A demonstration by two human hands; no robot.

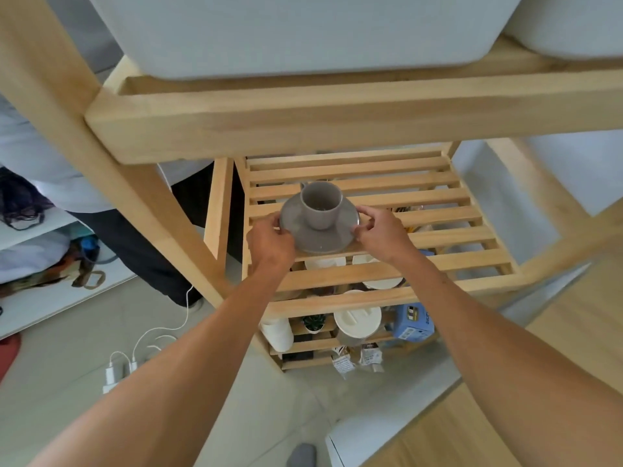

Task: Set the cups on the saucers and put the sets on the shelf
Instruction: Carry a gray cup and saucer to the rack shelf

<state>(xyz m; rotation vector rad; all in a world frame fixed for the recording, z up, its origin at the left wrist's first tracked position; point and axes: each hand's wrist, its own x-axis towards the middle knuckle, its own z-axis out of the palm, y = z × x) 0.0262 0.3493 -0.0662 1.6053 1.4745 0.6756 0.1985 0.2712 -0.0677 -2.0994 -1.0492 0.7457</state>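
The left hand [271,242] is pinching the saucer [319,225] at 9 o'clock and the right hand [382,232] at 3 o'clock, so the cup [320,205] stays level. The set is sitting on, or just over, the shelf [438,217] slats, near the front left.

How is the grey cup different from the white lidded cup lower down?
The grey cup is open-topped; the white lidded cup is covered. The grey cup stands on a saucer held by both hands on the slatted shelf; the white one sits untouched on a lower shelf. Both stand upright.
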